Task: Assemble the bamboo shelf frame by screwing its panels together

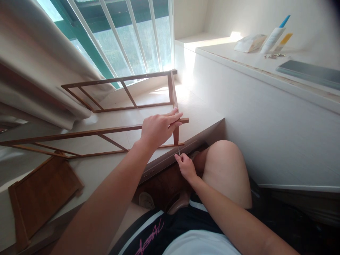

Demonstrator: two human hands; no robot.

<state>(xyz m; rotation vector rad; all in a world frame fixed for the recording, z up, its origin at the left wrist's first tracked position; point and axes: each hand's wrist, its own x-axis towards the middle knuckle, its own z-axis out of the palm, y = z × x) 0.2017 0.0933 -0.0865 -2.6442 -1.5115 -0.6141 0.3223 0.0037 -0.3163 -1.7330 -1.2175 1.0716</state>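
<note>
A thin brown wooden frame [79, 134] lies on its side on a white raised platform [111, 166]. My left hand [159, 128] is closed round the near end of the frame's top rail. Just below, my right hand [186, 166] pinches a thin metal tool [179, 151], perhaps a small key or screwdriver, whose tip points up at the frame's lower corner. A second matching frame side [127, 92] stands farther back, joined by a short upright rail [174, 102].
A brown wooden panel [39, 194] lies at lower left on the platform. A curtain [34, 67] hangs at left by a barred window [127, 32]. A white counter [265, 60] at right carries tubes, a packet and a dark tablet. My bare knee [225, 170] is beside the platform edge.
</note>
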